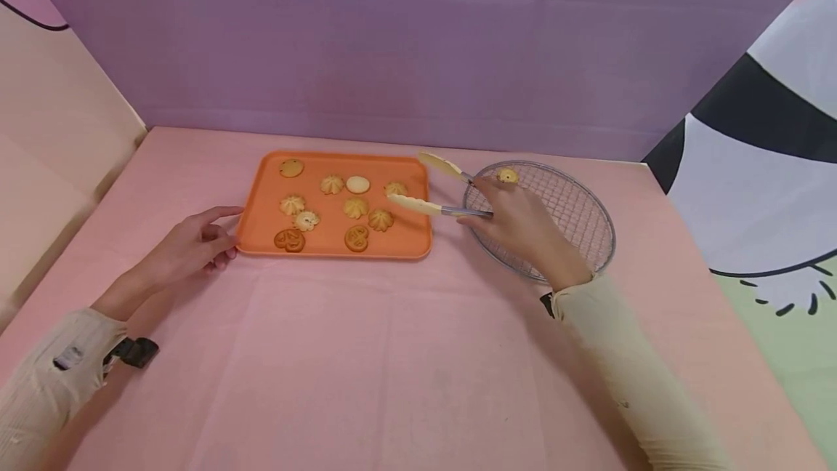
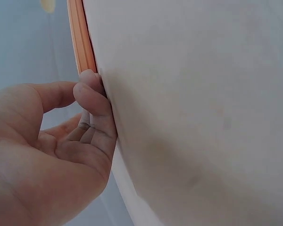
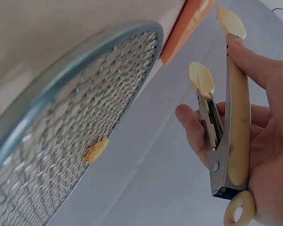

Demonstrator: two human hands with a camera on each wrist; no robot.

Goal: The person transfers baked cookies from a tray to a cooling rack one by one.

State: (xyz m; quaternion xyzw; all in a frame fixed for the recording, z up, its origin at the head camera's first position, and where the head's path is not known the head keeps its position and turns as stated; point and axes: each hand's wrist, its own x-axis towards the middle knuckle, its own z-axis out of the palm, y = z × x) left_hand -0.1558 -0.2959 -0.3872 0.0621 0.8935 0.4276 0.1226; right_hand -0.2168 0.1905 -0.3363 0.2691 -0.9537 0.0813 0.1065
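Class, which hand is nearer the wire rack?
Right. The right hand is over the wire rack; the left hand touches the orange tray on its side farthest away.

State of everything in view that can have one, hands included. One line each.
orange tray: lying flat, loaded
tray cookies: spread out, uneven spacing
wire rack: lying flat, one cookie near far rim
rack cookie: resting on the mesh
tongs: spread open, nothing between tips
left hand: touching tray's left edge
right hand: holding tongs

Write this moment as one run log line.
left hand: touches orange rectangular tray; right hand: holds open cream-tipped metal tongs; round grey wire rack: one yellow cookie
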